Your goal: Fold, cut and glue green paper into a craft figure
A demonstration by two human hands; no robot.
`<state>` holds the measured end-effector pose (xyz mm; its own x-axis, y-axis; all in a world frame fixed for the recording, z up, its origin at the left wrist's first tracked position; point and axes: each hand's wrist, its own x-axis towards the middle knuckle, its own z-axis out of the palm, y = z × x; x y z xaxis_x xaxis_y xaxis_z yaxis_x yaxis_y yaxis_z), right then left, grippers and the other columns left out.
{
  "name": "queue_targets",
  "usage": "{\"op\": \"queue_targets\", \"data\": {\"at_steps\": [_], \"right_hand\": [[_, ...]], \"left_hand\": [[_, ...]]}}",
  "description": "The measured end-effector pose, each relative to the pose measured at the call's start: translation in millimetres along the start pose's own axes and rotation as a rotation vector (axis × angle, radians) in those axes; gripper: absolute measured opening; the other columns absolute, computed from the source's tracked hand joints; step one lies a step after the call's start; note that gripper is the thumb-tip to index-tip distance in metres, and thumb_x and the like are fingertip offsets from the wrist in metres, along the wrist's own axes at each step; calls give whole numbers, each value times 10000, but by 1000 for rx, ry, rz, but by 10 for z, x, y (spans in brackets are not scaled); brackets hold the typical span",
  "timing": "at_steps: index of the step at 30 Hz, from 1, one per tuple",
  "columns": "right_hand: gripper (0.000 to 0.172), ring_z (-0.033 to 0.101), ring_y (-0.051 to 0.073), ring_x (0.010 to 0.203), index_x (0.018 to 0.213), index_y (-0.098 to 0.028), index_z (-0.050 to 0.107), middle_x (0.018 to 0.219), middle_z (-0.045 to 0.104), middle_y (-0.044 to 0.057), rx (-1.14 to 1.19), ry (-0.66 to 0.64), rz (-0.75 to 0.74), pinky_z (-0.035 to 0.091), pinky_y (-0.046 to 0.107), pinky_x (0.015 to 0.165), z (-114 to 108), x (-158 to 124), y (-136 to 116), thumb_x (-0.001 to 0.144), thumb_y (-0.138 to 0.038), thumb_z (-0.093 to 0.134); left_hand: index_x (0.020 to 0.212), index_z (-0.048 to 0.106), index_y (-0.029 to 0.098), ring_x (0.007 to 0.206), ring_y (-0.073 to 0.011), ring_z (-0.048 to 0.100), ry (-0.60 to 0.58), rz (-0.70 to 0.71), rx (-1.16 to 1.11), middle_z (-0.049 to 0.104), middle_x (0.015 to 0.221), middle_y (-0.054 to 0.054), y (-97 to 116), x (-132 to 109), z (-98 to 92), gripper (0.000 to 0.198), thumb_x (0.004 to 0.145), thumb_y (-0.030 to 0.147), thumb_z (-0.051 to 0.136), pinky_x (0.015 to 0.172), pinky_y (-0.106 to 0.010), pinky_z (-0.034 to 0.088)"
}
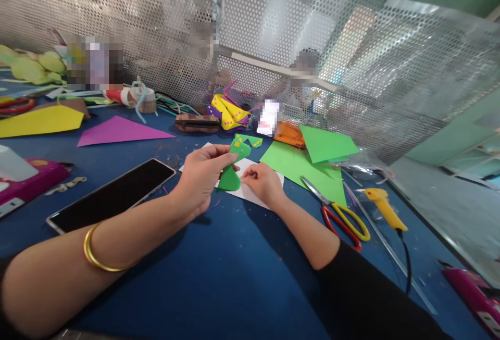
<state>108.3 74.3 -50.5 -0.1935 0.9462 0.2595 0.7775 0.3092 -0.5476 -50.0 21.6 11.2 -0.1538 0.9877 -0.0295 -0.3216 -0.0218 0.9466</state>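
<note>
We take the white sheet (255,200) lying on the blue table (234,277) as our landmark. Both hands meet just above it. Our left hand (203,176), with a gold bangle (97,256) on its wrist, pinches a folded green paper piece (229,177) between thumb and fingertips, holding it lifted over the left part of the white sheet. Its upper flap bends toward the far side. Our right hand (262,184), coming out of a black sleeve (371,298), rests over the middle of the white sheet. Its fingers are curled in and its tips are right beside the lower edge of the green piece, but we cannot tell whether they grip it or only touch it. To the left of the white sheet a dark phone (113,194) lies face up, and further left stands a pink box (31,176). Beyond the white sheet lies a small green scrap with yellow dots (250,139). Further back is a yellow and purple folded craft (228,111) against a perforated metal screen (273,27). Far to the back left of the white sheet lie a purple triangle (121,130) and a yellow paper (39,121). To the right of the white sheet are green sheets (312,165). Scissors (339,215) with red and yellow handles rest on their near edge, and a yellow glue gun (385,207) is further right.
</note>
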Motion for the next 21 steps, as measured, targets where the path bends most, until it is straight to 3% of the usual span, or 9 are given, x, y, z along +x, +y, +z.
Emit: {"op": "queue_targets", "data": {"at_steps": [12, 17, 21], "right_hand": [[148, 533, 158, 714, 643, -213, 603, 774, 588, -4, 107, 66, -12, 371, 305, 726, 10, -62, -61, 738, -131, 682], [52, 555, 164, 684, 775, -233, 591, 702, 603, -26, 342, 147, 11, 402, 308, 698, -279, -192, -143, 825, -247, 602], [86, 605, 158, 703, 835, -223, 598, 708, 630, -27, 573, 208, 89, 451, 306, 718, -508, -318, -212, 802, -301, 615]], "left_hand": [[797, 725, 154, 579, -130, 625, -69, -72, 17, 692, 660, -29, -60, -34, 11, 280, 581, 287, 845, 487, -198, 486], [795, 731, 149, 587, -133, 620, -65, -99, 67, 687, 675, -30, -49, -86, 43, 322, 545, 305, 861, 465, -196, 481], [802, 731, 152, 583, -128, 604, -92, -97, 130, 671, 665, -19, -35, -144, 79, 288, 585, 309, 835, 457, -193, 470]]}}
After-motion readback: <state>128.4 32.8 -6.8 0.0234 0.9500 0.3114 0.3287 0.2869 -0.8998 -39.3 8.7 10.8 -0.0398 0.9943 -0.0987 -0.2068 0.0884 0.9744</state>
